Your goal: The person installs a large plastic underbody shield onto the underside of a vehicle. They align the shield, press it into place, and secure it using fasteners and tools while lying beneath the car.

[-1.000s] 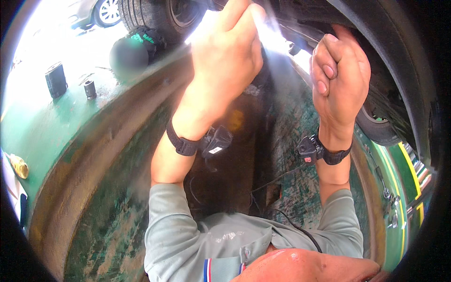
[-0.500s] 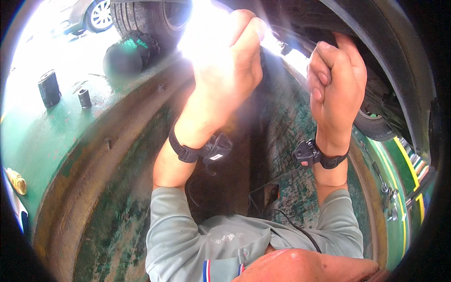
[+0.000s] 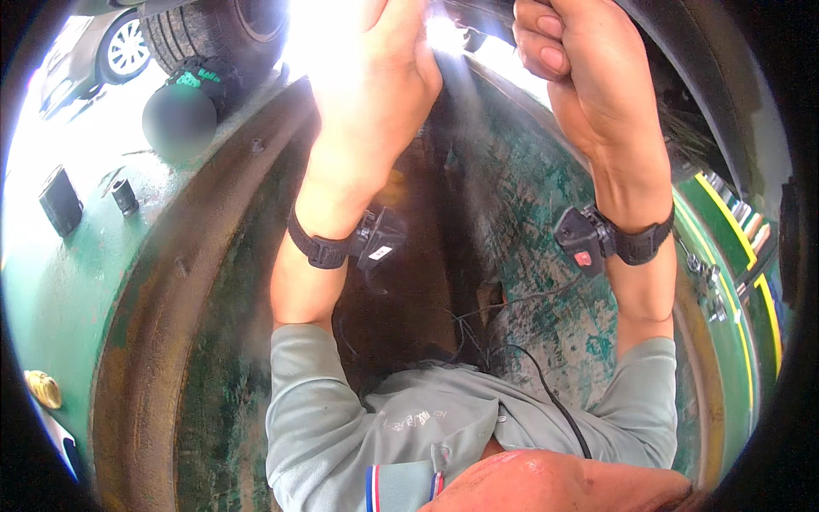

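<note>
Both my arms reach up toward the underside of a vehicle. My left hand [image 3: 371, 81] is raised at the top middle, washed out by strong glare. Its fingers run into the top edge; they look closed, and what they hold is hidden. To its right, my right hand [image 3: 601, 72] is up beside a dark curved vehicle part [image 3: 717, 85]. Its visible fingers are curled in toward the palm, and the fingertips' contact is out of sight. Each wrist carries a black strap with a small black device, the left device [image 3: 378, 241] and the right device [image 3: 583, 239].
Green-painted, worn walls [image 3: 546, 188] surround a deep pit. On the left ledge stand a large black socket [image 3: 61, 202] and a smaller socket [image 3: 124, 197]. A tyre [image 3: 196, 34] is behind them. Metal tools [image 3: 712, 286] lie at right. A black cable [image 3: 546, 384] crosses my shirt.
Both hands have risen in the picture, so their upper parts are now cut off. My left hand is further left. The ledge and sockets appear lower and further left.
</note>
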The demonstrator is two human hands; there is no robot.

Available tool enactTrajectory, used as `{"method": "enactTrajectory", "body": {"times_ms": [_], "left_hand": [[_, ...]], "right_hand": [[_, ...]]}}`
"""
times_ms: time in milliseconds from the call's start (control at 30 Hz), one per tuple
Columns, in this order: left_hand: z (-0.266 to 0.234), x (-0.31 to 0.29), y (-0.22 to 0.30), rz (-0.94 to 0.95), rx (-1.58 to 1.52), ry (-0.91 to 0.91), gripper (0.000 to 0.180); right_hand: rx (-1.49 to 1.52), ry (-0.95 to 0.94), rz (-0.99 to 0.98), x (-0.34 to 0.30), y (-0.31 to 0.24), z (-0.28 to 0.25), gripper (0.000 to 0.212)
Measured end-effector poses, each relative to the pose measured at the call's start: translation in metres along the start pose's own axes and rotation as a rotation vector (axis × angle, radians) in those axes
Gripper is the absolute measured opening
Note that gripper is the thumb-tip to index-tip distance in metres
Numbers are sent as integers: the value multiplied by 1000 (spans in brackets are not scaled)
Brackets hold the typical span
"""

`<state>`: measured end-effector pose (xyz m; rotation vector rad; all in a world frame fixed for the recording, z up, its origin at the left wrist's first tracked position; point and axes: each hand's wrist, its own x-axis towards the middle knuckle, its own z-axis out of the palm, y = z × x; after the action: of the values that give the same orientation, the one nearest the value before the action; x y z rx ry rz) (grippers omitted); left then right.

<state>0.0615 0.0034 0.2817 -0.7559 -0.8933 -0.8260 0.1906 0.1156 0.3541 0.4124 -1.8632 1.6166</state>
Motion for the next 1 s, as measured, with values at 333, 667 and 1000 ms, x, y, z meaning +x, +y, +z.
{"method": "enactTrajectory", "body": {"times_ms": [333,667,1000], "left_hand": [[-2,0,0,11,41,0,11],[8,29,-12,43,63,-21,22],[19,25,-19,62,-94,32,50]], "right_hand": [[73,-52,-135,-11,10,4,41],[-51,11,-168,-5,13,2,35],[-237,-37,-514,14,36,-9,12]]}}
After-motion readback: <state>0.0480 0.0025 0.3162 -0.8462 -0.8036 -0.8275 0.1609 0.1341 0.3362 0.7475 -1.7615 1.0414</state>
